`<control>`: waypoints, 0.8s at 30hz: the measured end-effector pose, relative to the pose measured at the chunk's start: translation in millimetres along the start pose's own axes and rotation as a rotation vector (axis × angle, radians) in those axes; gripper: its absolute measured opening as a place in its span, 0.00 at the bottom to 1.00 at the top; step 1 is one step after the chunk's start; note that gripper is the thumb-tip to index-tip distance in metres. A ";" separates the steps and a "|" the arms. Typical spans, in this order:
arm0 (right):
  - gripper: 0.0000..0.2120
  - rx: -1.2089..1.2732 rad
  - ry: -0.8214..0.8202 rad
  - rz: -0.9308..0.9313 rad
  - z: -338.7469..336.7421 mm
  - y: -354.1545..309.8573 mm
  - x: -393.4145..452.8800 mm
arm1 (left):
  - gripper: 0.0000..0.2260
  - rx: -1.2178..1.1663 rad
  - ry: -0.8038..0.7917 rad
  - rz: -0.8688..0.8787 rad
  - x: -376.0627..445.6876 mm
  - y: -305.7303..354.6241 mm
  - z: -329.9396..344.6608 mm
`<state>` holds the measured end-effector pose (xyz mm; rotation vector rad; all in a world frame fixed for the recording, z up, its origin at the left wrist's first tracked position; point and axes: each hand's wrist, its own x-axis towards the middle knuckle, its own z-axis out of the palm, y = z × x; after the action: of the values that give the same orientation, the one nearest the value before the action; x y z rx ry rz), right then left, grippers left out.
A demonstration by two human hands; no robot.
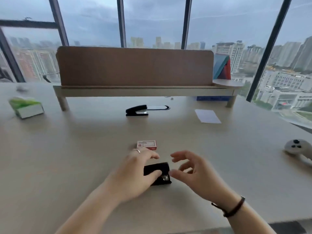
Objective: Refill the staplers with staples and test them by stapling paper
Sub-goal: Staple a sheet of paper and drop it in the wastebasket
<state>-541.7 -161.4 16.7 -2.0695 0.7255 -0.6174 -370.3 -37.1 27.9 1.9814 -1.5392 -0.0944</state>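
A small black stapler point(157, 173) lies on the desk close to me, a bit of metal showing at its right end. My left hand point(135, 173) grips it from the left, thumb on top. Just right of the stapler my right hand point(190, 169) hovers with loosely curled fingers and holds nothing. A red and white staple box point(146, 145) sits just behind my left hand. A second black stapler point(145, 110) lies swung open farther back. A small stack of white paper point(208, 116) lies at the back right.
A wooden desk shelf point(135, 91) with a brown back panel stands across the far side. A green and white tissue box point(26, 106) is at the left. A white game controller point(298, 149) rests near the right edge. Windows lie behind the desk.
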 end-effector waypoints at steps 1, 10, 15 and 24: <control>0.17 -0.036 -0.036 0.002 6.4 -2.7 4.5 | 0.16 -0.005 -0.026 -0.025 -2.1 -8.3 -2.0; 0.06 -0.027 -0.180 0.003 20.4 -9.9 24.0 | 0.11 -0.066 -0.135 0.008 -5.1 -36.8 -6.2; 0.05 -0.102 -0.035 -0.033 16.8 -5.5 75.3 | 0.12 -0.052 -0.106 0.016 4.0 -54.2 -14.1; 0.18 -0.367 -0.181 -0.105 48.2 21.5 156.6 | 0.11 -0.063 -0.015 -0.035 50.7 -91.2 -29.2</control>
<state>-405.0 -252.4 -1.0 -2.4772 0.6654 -0.3648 -264.3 -58.5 20.8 1.9621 -1.4933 -0.1708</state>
